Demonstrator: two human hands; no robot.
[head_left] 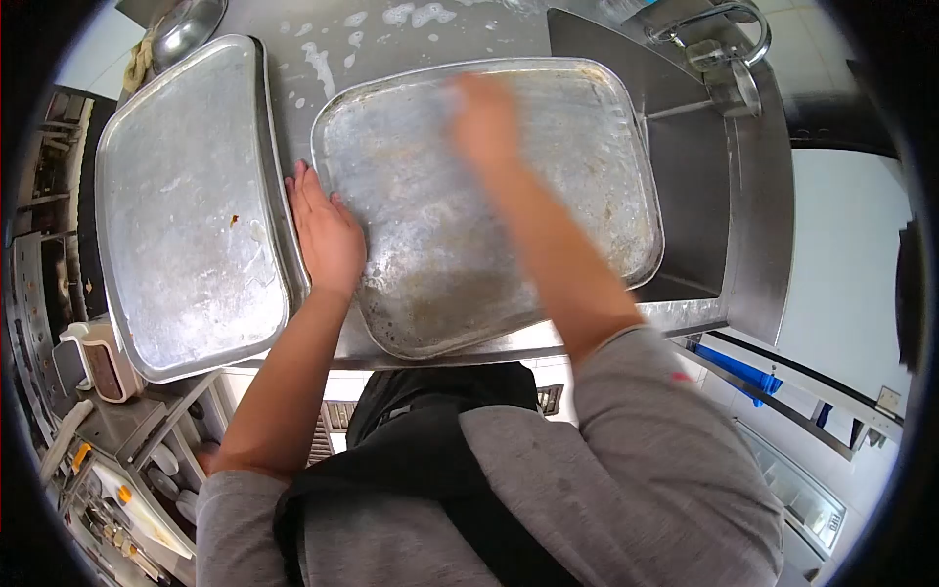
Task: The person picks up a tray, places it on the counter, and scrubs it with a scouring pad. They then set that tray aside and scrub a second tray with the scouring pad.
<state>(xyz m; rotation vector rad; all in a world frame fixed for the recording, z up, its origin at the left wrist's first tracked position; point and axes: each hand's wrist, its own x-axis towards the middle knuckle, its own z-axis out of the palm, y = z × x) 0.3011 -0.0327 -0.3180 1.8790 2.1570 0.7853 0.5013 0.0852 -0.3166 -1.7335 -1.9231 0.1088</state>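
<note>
A wet, stained metal baking tray (pixel 430 225) lies across the counter and partly over the sink. My left hand (pixel 328 240) rests against its left rim, fingers stretched out and pointing away from me. Over the far half of the tray is my right hand (pixel 486 122), smeared by motion. Its fingers are too blurred to show whether they hold anything. A second metal tray (pixel 186 215), with a small brown spot on it, lies on the left, close beside my left fingers. Another rim shows beneath its right edge.
The sink (pixel 690 181) opens on the right, with a curved faucet (pixel 753 34) and a metal cup (pixel 734 88) at its far corner. A metal bowl (pixel 186 34) sits at the far left. Soapy water (pixel 318 68) spots the steel counter. Shelves with kitchenware stand at lower left.
</note>
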